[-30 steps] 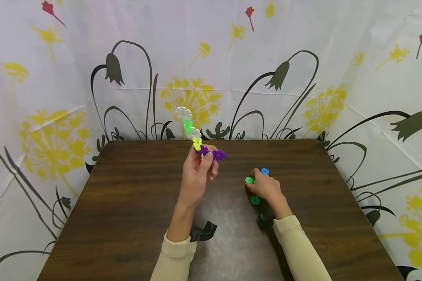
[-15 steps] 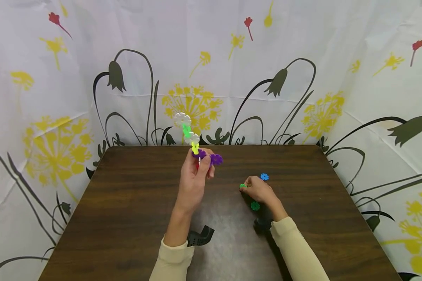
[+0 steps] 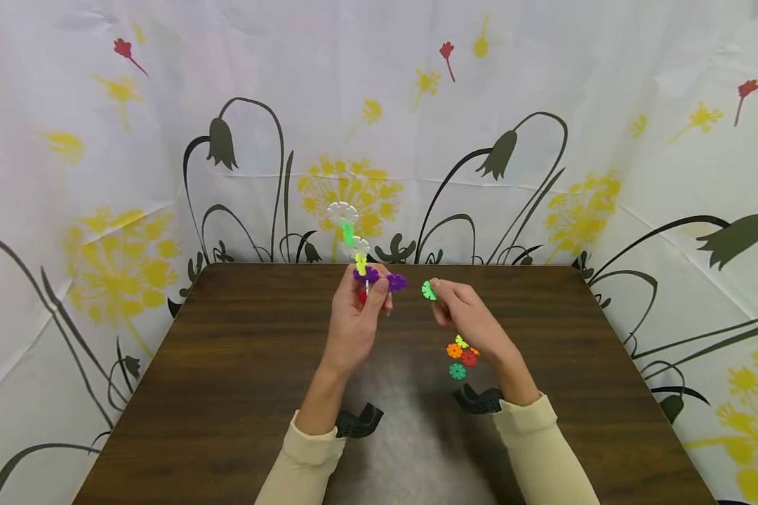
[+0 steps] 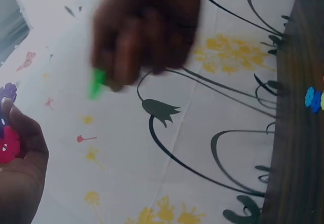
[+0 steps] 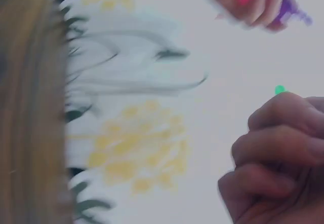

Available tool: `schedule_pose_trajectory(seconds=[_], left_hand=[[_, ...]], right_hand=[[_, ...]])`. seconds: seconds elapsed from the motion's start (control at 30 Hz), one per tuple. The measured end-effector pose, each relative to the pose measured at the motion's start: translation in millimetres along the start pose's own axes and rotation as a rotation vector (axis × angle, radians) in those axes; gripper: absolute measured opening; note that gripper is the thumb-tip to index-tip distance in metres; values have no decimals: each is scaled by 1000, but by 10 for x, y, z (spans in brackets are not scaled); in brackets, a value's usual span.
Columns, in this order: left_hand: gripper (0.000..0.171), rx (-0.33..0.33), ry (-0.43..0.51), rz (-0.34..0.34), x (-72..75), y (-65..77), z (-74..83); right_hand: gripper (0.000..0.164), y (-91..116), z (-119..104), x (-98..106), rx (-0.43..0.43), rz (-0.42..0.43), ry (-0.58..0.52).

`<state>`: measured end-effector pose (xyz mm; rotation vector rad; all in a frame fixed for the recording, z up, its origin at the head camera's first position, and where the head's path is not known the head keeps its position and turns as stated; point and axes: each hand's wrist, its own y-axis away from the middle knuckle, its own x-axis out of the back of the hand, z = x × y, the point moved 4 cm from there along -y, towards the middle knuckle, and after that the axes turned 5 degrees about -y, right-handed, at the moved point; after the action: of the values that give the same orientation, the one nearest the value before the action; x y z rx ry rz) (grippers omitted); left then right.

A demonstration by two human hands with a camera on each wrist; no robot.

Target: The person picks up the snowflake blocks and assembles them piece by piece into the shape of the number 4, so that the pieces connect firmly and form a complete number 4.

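My left hand (image 3: 354,319) holds up a chain of interlocking flower-shaped discs, gripping it by its lower part. From the top run a white disc (image 3: 342,212), a green one (image 3: 349,233), another white one, a yellow one and purple discs (image 3: 396,282). A red disc (image 4: 9,145) shows at the palm, partly covered by the fingers. Held just right of the chain and apart from it, a light green disc (image 3: 429,290) is pinched between thumb and finger of my right hand (image 3: 470,315). The other right fingers are curled, as the right wrist view shows.
On the brown table (image 3: 240,393), under my right forearm, lie loose discs: an orange one (image 3: 455,350), a red one (image 3: 469,358), a dark green one (image 3: 457,371) and a yellow one (image 3: 461,341). Blue discs (image 4: 315,100) appear in the left wrist view. A flower-printed curtain hangs behind.
My right hand has picked the light green disc off the table and lifted it up towards the chain. Loose discs it had covered are now visible. The left hand keeps its hold, almost still.
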<state>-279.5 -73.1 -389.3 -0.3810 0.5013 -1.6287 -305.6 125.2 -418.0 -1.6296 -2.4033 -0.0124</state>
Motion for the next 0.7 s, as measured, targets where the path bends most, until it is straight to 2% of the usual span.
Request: schedule_pose_trajectory(seconds=[0.17,0.3,0.53,0.7], left_hand=[[17,-50,-78,-18,-57,-7,111],[17,-66,-97,-23,-82,15,171],[16,-69,-122,-27,-112,22,196],[15,-106,-148,-18,-122,18,217]], right_hand=[[51,67,-551,-84,148,-9,4],[52,126,-800,-139,199,7,39],[50,166,-946,-129,152,55,153],[52,179,-983,-108,102,26,175]])
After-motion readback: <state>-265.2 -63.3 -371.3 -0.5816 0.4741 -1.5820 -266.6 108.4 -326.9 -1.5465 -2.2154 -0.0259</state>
